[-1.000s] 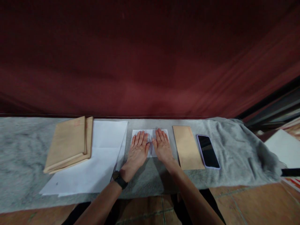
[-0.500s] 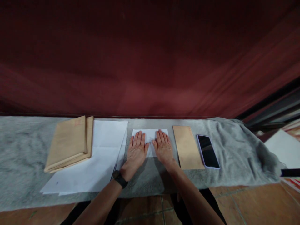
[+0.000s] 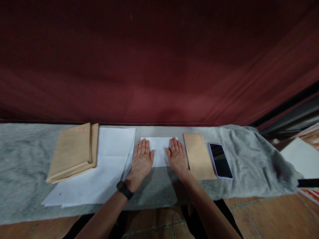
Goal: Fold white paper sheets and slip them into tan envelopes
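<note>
So there's a small white rectangular sheet of paper point(image 3: 160, 152) lying flat on a fuzzy grey fleece cloth point(image 3: 251, 166), right between the two hands. Left hand point(image 3: 142, 159) and right hand point(image 3: 177, 157) are both palm down, flattened out, fingers a little apart, thumbs angled inward. They cover the sheet's side edges, so I can't tell if it's folded or how many layers it has. Just right of it there's a flat brown paper envelope point(image 3: 200, 156), then a dark-screened phone in a lilac case point(image 3: 220, 161). Off left, a stack of brown paper envelopes point(image 3: 71, 152) hides part of some big white paper sheets point(image 3: 109, 172); the mark near their bottom corner is too tiny to read.
</note>
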Tool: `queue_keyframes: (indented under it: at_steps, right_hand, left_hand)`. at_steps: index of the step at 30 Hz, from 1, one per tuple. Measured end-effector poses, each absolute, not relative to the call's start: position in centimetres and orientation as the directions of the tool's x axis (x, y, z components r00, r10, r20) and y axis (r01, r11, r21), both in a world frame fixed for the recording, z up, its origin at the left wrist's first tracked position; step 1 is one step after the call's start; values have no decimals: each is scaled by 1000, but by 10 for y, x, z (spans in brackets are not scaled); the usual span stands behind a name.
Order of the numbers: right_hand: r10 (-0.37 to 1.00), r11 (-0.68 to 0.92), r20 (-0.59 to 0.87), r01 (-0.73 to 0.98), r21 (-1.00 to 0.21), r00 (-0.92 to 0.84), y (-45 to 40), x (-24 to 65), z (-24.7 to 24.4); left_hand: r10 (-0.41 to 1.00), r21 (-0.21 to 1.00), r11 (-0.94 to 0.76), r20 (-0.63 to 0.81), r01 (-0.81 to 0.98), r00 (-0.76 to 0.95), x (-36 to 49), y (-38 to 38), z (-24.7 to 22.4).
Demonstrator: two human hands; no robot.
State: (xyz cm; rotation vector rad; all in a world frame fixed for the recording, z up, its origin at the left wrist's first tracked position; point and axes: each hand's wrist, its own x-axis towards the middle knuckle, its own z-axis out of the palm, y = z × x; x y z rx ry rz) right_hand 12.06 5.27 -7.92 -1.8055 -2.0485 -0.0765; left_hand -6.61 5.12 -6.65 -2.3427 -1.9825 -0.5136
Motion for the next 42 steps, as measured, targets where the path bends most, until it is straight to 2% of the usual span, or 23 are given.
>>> queue_keyframes:
  at_steps: [9, 16, 22, 32, 42]
  right_hand:
    - [941, 134, 333, 965, -226, -53, 50, 128, -77]
    - [939, 219, 322, 936, -275, -125, 41, 116, -69]
    - [943, 269, 264, 931, -248, -202, 32, 107, -67]
    - [939, 250, 290, 947, -199, -187, 34, 122, -74]
    - [941, 224, 299, 955, -194, -160, 37, 131, -75]
  left_hand:
    - [947, 199, -167, 304, 966, 102, -68, 48, -65]
    - [921, 192, -325, 289, 926, 263, -48, 25, -63]
    - [909, 164, -374, 259, 913, 326, -41, 15, -63]
    - [935, 153, -309, 231, 939, 270, -52, 19, -64]
    - [949, 220, -213, 279, 952, 148, -68, 27, -72]
